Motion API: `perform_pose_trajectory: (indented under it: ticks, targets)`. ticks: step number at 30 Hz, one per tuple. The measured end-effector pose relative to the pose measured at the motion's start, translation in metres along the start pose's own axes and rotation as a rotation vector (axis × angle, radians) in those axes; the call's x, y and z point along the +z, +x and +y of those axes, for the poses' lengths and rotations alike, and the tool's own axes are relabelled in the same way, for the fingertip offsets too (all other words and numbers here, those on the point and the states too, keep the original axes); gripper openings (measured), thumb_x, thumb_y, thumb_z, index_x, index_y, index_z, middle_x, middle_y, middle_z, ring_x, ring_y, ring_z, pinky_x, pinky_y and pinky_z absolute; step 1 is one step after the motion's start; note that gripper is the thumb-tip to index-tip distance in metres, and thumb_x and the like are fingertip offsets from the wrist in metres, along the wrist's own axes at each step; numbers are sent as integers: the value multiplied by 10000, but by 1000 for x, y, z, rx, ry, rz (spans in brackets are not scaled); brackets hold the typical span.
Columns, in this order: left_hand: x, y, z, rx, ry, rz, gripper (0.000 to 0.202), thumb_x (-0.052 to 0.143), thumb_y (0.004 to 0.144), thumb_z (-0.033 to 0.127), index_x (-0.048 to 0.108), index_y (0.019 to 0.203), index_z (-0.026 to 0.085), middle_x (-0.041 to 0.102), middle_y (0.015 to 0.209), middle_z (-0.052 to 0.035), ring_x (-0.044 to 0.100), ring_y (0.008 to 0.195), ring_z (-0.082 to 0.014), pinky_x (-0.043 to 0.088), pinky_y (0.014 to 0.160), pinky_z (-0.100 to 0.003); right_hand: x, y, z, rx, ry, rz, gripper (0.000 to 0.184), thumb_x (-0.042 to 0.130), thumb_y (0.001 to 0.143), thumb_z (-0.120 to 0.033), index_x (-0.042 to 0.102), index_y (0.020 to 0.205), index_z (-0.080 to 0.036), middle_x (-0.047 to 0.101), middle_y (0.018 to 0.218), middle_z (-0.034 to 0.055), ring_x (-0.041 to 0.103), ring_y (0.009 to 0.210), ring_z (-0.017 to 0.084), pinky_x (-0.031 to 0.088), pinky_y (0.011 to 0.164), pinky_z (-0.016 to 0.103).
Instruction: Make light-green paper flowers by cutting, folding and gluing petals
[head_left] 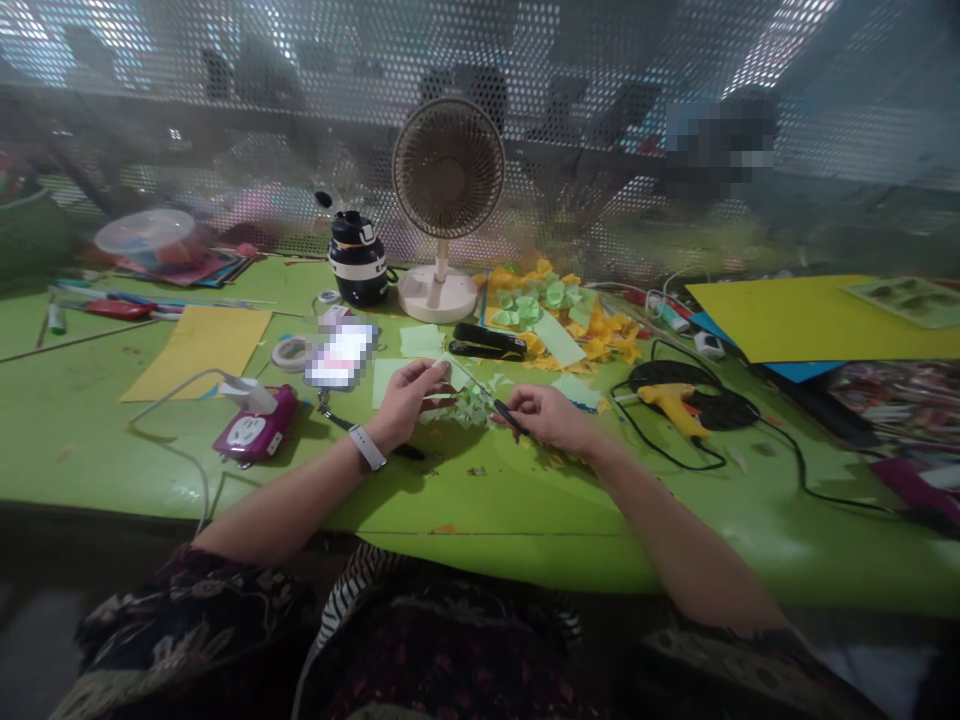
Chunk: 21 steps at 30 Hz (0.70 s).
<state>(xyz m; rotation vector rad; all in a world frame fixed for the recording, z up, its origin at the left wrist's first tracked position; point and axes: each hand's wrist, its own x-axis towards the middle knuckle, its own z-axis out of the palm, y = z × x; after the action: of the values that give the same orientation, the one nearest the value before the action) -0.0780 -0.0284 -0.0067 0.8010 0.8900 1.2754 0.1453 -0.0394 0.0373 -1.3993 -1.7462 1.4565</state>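
Note:
My left hand (413, 398), with a watch on its wrist, pinches a small piece of light green paper (455, 374) between thumb and fingers. In my right hand (546, 416) are black-handled scissors (510, 417), whose blades point up and left toward that paper. Beneath both hands lies a pile of light green paper scraps (474, 408). Behind them rest a black stapler (487, 341) and a stack of green paper squares (422, 341). Yellow-orange and green paper cutouts (555, 292) are heaped further back.
A desk fan (448, 180) and a black bottle (358, 262) stand at the back. To the left are a purple power socket (253, 432), a phone (342, 356) and a tape roll (292, 353). At right, a yellow glue gun (679, 405) lies among black cables near yellow sheets (795, 318).

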Motion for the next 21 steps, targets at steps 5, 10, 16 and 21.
perform_pose_trajectory:
  ticks: [5,10,16,21]
  targets:
    - [1,-1,1,40,49,-13,431,874,642,465,622,807,156,678,701,4,720,673,-151,615,634,-270,0,-3,-5,10,-20,-9,539,873,560,-584,564,718,-172,613,613,-17,546,554,104,393,523,242]
    - [4,-3,2,34,64,3,442,881,624,469,615,774,150,653,684,13,691,651,-128,612,620,-261,-1,-3,-2,1,-19,-18,541,863,569,-595,576,735,-169,623,616,-8,553,567,112,378,520,237]
    - [5,-3,0,40,60,-8,438,875,638,471,597,750,152,620,663,30,679,652,-118,617,617,-252,0,-1,0,-8,-29,-14,540,855,583,-602,571,737,-169,624,602,-5,520,527,100,333,481,225]
    - [5,-3,0,44,60,-17,434,871,645,473,600,755,153,617,672,27,677,662,-118,613,610,-245,0,-2,-3,2,-27,-6,552,866,563,-603,559,722,-173,617,596,-9,541,551,106,365,499,226]
